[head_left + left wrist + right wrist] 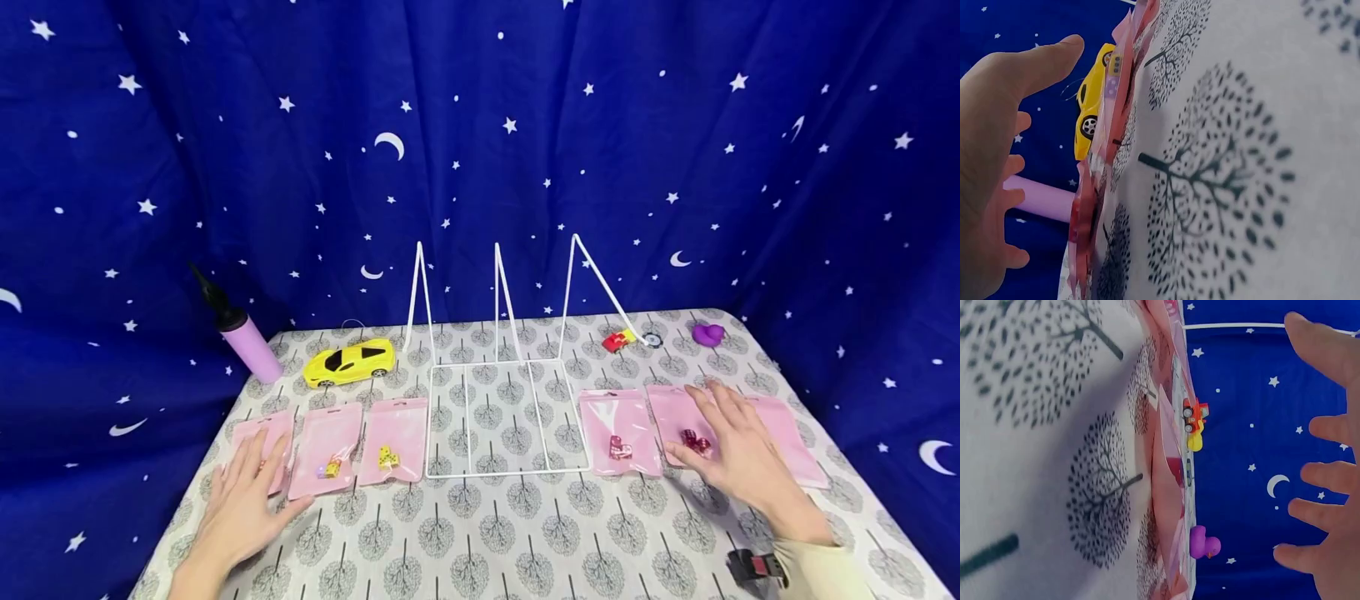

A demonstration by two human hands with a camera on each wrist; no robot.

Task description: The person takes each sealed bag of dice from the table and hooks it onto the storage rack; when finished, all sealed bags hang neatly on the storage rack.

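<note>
My left hand [243,508] hovers with spread fingers over the leftmost pink zip bag [243,431], whose red contents are partly hidden. Beside it lie a pink bag holding a yellow die [333,468] and a purple one, and another with yellow dice [388,457]. On the right, my right hand [742,458] is held with fingers apart above a pink bag with dark red dice [696,442]. It partly covers the rightmost pink bag [795,442]. A pink bag with red dice [619,448] lies nearer the middle. Both wrist views show the hands apart from the bags.
A white wire rack [510,473] stands mid-table between the bag groups. Behind the left bags are a yellow toy car [350,363] and a lilac hand pump [253,350]. A red-and-yellow toy vehicle [618,340], a small round object [652,340] and a purple duck [708,335] sit back right.
</note>
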